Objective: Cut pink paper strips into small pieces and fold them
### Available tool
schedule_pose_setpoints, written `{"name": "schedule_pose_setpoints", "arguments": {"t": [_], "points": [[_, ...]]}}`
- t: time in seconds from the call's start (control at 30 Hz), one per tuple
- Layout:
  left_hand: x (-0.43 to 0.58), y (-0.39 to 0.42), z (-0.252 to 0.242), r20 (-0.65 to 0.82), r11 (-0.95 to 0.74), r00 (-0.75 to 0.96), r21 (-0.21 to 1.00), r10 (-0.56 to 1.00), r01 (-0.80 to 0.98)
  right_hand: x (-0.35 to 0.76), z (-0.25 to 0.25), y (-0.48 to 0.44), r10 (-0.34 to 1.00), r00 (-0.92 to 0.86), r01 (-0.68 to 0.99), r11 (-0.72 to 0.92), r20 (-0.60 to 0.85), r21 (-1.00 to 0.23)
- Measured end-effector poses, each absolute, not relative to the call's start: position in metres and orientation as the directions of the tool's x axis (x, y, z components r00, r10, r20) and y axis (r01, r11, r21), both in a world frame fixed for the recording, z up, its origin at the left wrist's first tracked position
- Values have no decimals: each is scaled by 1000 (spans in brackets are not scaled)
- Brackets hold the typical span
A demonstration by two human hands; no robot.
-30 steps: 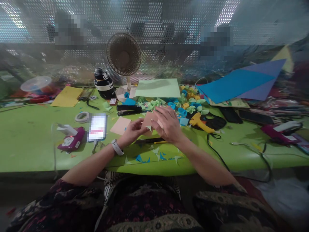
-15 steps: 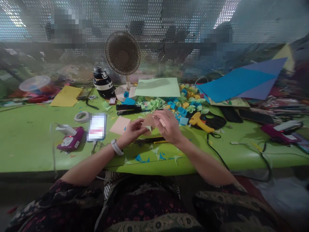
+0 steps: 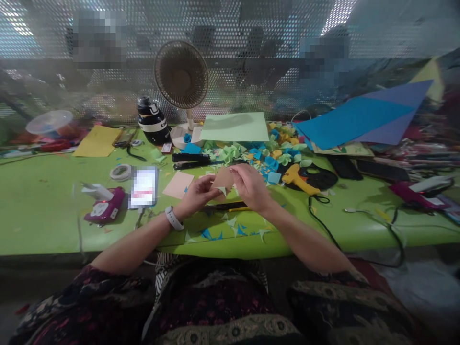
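A small peach paper piece (image 3: 223, 178) is held up between my two hands over the table. My left hand (image 3: 198, 194) pinches its left side, and a white watch is on that wrist. The fingers of my right hand (image 3: 251, 188) close on its right edge near the top. Left of my left hand lies a pink paper square (image 3: 178, 185). Scissors with a yellow part (image 3: 239, 208) lie below the hands, partly hidden by them. Small blue and pale green paper scraps (image 3: 212, 235) are strewn nearer the table's front edge.
Beyond my hands are a black stapler (image 3: 191, 160), a heap of folded paper pieces (image 3: 233, 153) and a fan (image 3: 180, 74). A yellow glue gun (image 3: 299, 181) with a cord lies right. At left are a phone (image 3: 143, 188), tape roll (image 3: 121, 172) and black bottle (image 3: 154, 124).
My right hand's fingers have drawn together at the paper's right edge, where they were more spread before. My left hand keeps its hold. The camera view has shifted slightly.
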State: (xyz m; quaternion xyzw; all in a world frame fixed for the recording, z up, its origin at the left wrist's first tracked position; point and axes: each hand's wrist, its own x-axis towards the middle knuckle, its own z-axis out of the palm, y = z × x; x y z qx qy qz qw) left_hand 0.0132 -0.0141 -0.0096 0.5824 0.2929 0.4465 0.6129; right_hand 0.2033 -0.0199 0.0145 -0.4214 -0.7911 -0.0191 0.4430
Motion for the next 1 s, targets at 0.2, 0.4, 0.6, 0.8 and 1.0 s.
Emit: {"name": "schedule_pose_setpoints", "arguments": {"t": [0.2,0.4,0.6,0.8,1.0], "points": [[13,-16,-7,162,-87,400,976,902,-198,203,14,-19,604,-293,725,646,742,-239],[13,-14,-9,169,-96,391,975,905,-199,203,12,-20,659,-292,700,641,693,-314],[11,-15,-6,116,-46,445,985,888,-165,208,16,-18,696,-221,655,625,683,-425],[3,-17,5,-136,99,687,991,714,93,229,39,-13,730,-84,680,539,678,-496],[-3,-12,12,-135,122,548,991,826,59,231,48,-16,806,-260,624,561,532,-545]]}}
